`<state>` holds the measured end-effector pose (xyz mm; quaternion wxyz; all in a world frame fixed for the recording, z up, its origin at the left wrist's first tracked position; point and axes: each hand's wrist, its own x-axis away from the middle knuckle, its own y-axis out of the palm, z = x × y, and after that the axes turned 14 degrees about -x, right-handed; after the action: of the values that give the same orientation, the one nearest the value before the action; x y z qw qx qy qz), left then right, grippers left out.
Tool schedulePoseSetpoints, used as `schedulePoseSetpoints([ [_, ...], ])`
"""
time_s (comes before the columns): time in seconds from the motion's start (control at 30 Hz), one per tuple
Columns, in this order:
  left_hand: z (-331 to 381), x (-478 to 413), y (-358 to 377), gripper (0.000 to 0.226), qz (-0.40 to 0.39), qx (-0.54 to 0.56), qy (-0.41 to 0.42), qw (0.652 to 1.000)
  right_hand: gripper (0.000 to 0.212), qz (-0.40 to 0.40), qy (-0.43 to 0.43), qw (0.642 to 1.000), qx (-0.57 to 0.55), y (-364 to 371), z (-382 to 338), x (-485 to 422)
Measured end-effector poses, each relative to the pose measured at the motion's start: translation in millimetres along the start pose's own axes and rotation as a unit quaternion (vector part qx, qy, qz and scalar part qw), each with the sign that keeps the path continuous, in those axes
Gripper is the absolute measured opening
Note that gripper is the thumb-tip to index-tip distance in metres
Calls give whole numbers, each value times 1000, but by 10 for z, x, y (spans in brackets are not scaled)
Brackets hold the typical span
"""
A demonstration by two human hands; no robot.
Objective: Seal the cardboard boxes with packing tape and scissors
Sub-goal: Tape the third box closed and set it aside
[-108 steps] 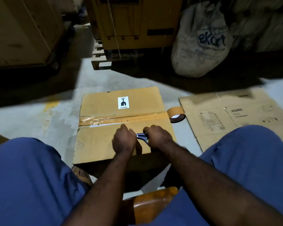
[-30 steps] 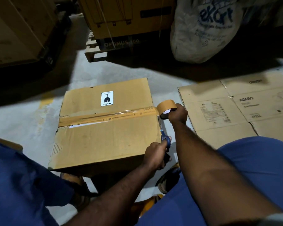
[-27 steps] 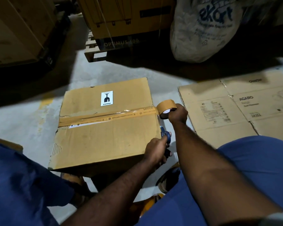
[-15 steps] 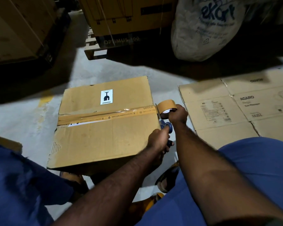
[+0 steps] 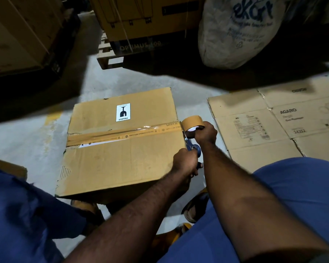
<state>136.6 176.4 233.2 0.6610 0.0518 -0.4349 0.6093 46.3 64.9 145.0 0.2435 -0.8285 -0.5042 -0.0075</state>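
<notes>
Floor: pale grey concrete floor [image 5: 122, 78], partly in shadow.
Middle: brown taped cardboard box [image 5: 122, 162].
Right: flattened brown cardboard sheet [image 5: 254, 149] printed AGARO.
Far side: wooden pallet [image 5: 105, 60], white woven sack [image 5: 235, 40].

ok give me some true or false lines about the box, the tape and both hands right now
1. The right hand holds the tape roll at the right edge of the box. True.
2. The left hand holds nothing. False: it grips the scissors, which point up towards the roll.
3. A tape strip runs across the top of the box. True.
4. The fragile sticker is on the near flap. False: it is on the far flap, beyond the tape strip.
5. The flattened cardboard lies left of the box. False: it lies on the floor to the right.
</notes>
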Motion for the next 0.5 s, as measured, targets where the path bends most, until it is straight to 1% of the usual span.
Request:
schedulePoseSetpoints([
  [0.2,11,-23,-22,19,-7,-19,-3,1000,31,-7,6,1000,-4,20,14,8],
  [0.3,17,-26,-21,22,-1,-22,0,1000,27,-8,11,1000,-11,24,33,8],
  [0.43,70,-23,12,34,12,-48,6,999,25,10,21,999,-42,15,44,14],
  [0.5,101,-22,32,34,14,-59,1,998,24,11,21,999,-41,7,38,9],
])
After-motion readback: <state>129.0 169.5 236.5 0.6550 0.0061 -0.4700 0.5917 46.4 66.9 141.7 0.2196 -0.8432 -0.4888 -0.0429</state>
